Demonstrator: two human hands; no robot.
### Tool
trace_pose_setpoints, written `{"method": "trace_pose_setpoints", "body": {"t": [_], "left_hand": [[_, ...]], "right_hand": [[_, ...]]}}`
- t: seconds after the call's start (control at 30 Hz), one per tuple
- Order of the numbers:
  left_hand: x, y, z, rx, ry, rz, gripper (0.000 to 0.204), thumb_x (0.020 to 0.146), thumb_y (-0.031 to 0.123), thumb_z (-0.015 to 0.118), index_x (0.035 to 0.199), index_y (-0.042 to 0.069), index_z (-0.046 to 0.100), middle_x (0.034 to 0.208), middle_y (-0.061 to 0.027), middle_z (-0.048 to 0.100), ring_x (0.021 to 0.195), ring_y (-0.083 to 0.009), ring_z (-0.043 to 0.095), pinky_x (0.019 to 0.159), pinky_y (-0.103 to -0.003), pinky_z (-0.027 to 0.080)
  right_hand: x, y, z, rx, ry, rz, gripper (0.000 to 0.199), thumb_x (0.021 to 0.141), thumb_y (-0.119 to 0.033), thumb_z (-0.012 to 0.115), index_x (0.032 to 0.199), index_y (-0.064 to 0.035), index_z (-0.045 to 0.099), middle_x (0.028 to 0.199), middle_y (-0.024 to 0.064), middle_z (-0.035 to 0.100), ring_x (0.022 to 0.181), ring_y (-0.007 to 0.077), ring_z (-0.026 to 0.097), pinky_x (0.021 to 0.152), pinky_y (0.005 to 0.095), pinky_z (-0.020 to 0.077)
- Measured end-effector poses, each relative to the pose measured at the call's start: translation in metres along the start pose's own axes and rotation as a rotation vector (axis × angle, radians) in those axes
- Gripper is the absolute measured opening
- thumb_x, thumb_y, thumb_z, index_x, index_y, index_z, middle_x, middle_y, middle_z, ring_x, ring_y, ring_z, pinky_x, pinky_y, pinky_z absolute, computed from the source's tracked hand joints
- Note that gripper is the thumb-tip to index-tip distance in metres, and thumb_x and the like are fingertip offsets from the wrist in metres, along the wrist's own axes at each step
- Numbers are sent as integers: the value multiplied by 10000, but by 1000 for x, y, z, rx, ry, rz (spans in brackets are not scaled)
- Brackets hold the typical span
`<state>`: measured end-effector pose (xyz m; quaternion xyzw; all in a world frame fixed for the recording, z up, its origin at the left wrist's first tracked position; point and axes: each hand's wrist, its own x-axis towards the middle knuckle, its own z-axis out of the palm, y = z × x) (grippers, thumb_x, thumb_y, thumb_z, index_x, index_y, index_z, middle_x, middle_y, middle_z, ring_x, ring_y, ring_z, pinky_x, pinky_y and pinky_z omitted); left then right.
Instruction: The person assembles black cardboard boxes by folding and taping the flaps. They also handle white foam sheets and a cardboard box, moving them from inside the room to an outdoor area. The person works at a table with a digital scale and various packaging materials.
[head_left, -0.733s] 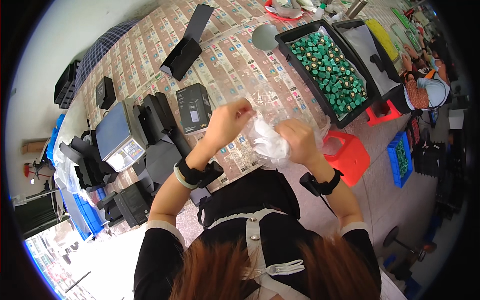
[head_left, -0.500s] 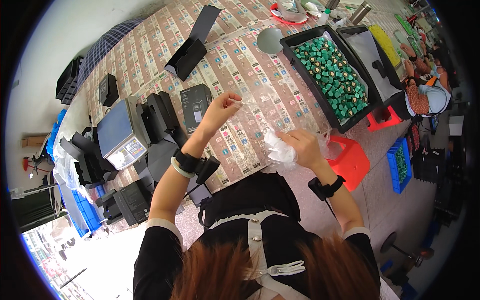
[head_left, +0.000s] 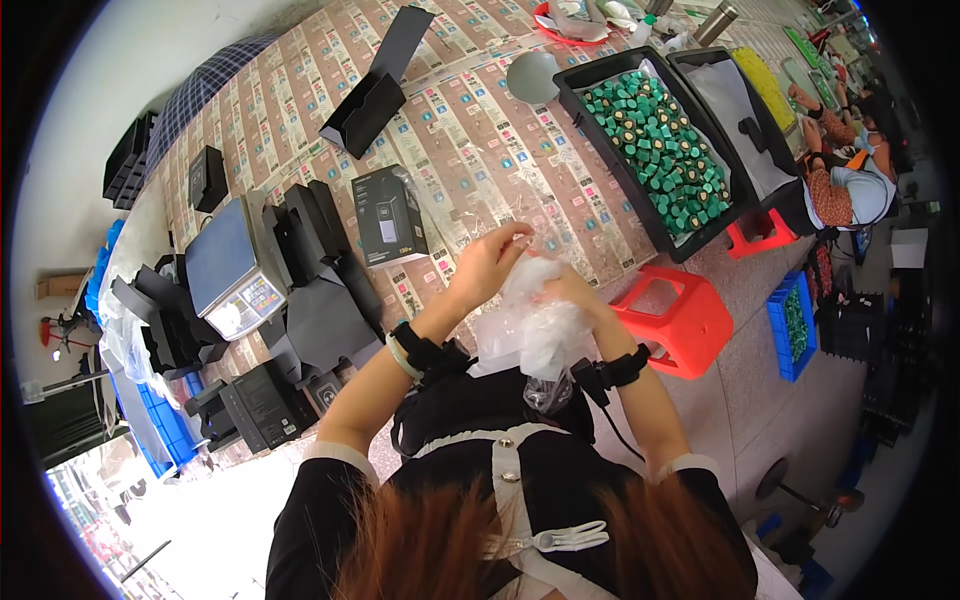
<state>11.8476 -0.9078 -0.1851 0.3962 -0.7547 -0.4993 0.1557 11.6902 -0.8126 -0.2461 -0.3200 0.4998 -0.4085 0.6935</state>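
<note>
In front of my body, a crumpled bundle of white and clear plastic bags (head_left: 548, 335) hangs low, its bottom end clear. My right hand (head_left: 578, 292) is closed round the upper part of it, the fingers partly covered by the plastic. Close by on the left, my left hand (head_left: 487, 265) has its fingers bent together at the bundle's top; what they pinch, if anything, is too thin to make out. Beyond it lies a black product box (head_left: 388, 222) with a printed device picture. Clear plastic film (head_left: 510, 205) rests on the patterned table.
A black tray (head_left: 655, 150) of green pieces stands at the table's right, beside another lined tray (head_left: 735, 100). A red stool (head_left: 690, 320) is at my right. Left are a scale (head_left: 225, 262), black box inserts (head_left: 315, 230) and boxes (head_left: 262, 405). A co-worker (head_left: 850, 180) sits far right.
Both hands have come closer together. The right hand has moved left with the plastic bundle, which now hangs longer; the left hand has moved right and down towards it.
</note>
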Motion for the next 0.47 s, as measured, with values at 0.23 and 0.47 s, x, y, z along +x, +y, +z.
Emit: {"method": "trace_pose_setpoints", "body": {"t": [0.23,0.47], "left_hand": [[-17,-19,7,96,-1,116,211,792,137,523,960,26,587,935,-159,599,842,-297,584,739,-328,457],[-13,-17,18,-194,-68,142,221,876,135,464,1039,29,569,952,-112,582,880,-193,552,783,-287,423]], "right_hand": [[-25,4,11,99,59,-255,475,694,-123,585,1146,-16,482,978,80,567,885,146,547,754,260,463],[32,36,-10,-420,123,-187,406,731,-169,580,1109,-40,505,957,83,558,891,156,545,756,282,484]]}}
